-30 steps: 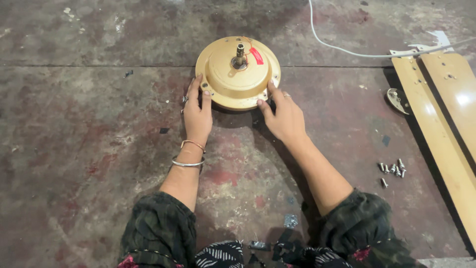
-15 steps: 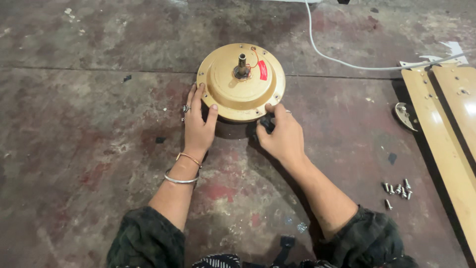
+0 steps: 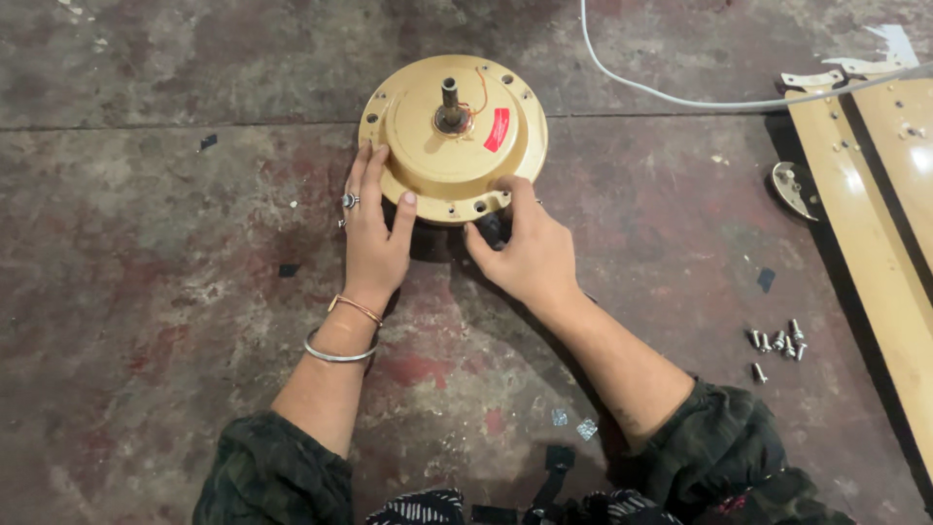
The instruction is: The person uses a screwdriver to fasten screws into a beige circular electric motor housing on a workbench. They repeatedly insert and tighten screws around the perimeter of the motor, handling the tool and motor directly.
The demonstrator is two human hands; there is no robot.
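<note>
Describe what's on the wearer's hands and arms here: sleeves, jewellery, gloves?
No gloves; both hands bare. The left hand wears a ring on one finger and two bangles at the wrist: a thin coppery one and a silver one. The right hand shows no jewellery. Dark green patterned sleeves are pushed up both forearms.

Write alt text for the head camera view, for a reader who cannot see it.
Two bare hands grip the near rim of a round gold ceiling-fan motor housing on a stained concrete floor: left hand on its left edge, right hand at the front. Loose screws, gold fan blades and a white cable lie to the right.
</note>
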